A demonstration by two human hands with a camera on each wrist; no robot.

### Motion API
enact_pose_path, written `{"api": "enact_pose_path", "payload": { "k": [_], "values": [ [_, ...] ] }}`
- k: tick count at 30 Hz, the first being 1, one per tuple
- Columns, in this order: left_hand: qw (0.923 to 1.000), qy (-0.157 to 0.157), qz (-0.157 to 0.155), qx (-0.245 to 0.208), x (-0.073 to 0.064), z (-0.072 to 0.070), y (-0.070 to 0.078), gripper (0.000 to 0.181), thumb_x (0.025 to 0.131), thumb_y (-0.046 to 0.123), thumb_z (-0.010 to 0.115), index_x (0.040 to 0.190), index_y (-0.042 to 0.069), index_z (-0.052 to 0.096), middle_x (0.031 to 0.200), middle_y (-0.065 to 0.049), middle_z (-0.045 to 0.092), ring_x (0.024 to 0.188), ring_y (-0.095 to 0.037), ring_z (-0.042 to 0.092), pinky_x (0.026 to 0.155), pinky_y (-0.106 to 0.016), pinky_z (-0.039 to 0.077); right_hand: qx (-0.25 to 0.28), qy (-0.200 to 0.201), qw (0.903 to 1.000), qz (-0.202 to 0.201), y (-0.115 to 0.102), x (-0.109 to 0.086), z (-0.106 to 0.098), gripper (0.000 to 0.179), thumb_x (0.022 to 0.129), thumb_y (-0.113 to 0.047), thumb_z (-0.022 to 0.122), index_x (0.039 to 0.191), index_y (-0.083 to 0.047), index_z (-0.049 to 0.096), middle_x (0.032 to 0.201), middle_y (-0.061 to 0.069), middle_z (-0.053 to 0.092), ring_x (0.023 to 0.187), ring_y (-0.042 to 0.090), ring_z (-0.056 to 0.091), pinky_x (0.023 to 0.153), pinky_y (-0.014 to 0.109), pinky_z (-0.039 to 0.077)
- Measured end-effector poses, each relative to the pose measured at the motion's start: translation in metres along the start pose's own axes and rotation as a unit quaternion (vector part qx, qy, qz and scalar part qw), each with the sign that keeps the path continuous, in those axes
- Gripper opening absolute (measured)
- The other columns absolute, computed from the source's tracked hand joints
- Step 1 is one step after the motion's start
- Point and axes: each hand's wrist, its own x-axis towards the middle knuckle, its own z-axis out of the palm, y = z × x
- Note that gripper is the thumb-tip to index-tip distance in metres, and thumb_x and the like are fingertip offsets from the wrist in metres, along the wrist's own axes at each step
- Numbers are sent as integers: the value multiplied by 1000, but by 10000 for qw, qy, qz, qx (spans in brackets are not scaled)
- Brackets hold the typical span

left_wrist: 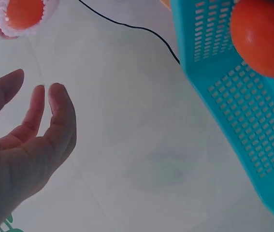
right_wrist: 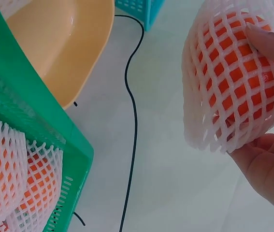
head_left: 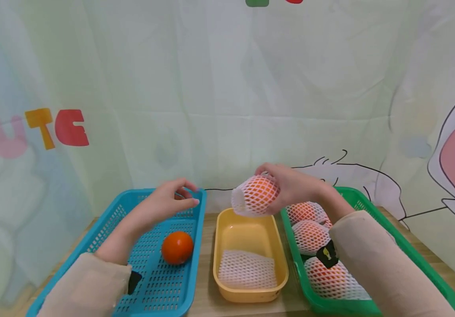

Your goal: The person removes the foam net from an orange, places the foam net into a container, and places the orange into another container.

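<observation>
My right hand (head_left: 290,187) grips an orange (head_left: 262,190) wrapped in a white foam net sleeve (right_wrist: 199,87), held up above the back of the yellow tub. The sleeve's loose end points left, toward my other hand. My left hand (head_left: 172,198) is raised over the back right corner of the blue basket (head_left: 198,264), with its fingers loosely bent and nothing in them. In the left wrist view, a gap shows between that thumb and the fingers. One bare orange (head_left: 177,248) lies in the blue basket, below my left hand.
A yellow tub (head_left: 247,229) between the baskets holds a flat foam net sleeve (head_left: 247,269). On the right, a green basket (head_left: 417,259) contains several net-wrapped oranges (head_left: 310,237), partly hidden by my right arm. A printed cloth (head_left: 227,97) hangs behind the wooden table (head_left: 207,281).
</observation>
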Motion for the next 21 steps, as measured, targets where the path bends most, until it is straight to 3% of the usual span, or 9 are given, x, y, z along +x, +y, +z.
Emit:
{"api": "enact_pose_path", "payload": {
  "k": [4, 10, 21],
  "values": [
    [9996, -185, 104, -210, 5, 8, 3, 24, 92, 18, 57, 111, 3, 57, 105, -12, 56, 96, -26, 53, 80, -37, 48, -46, 76, 9999, 130, -5, 1, 2, 72, 64, -18, 80, 126, -13, 42, 107, 4, 52, 97, 20, 48, 76, 32, 48],
    [9976, -330, 75, -596, 13, 20, 10, 27, 94, 19, 55, 115, 3, 61, 111, -11, 59, 96, -24, 55, 85, -37, 48, -72, 233, 9995, 177, -9, 5, 6, 72, 64, -18, 81, 125, -16, 42, 107, 4, 53, 98, 21, 47, 76, 33, 47],
    [9881, -341, -84, -1494, 21, 34, 16, 33, 94, 13, 55, 121, -5, 57, 117, -16, 59, 104, -27, 58, 96, -41, 44, 67, 263, 9995, 157, -14, 9, 17, 74, 64, -17, 81, 126, -18, 42, 109, 6, 50, 97, 21, 47, 74, 31, 48]
  ]
}}
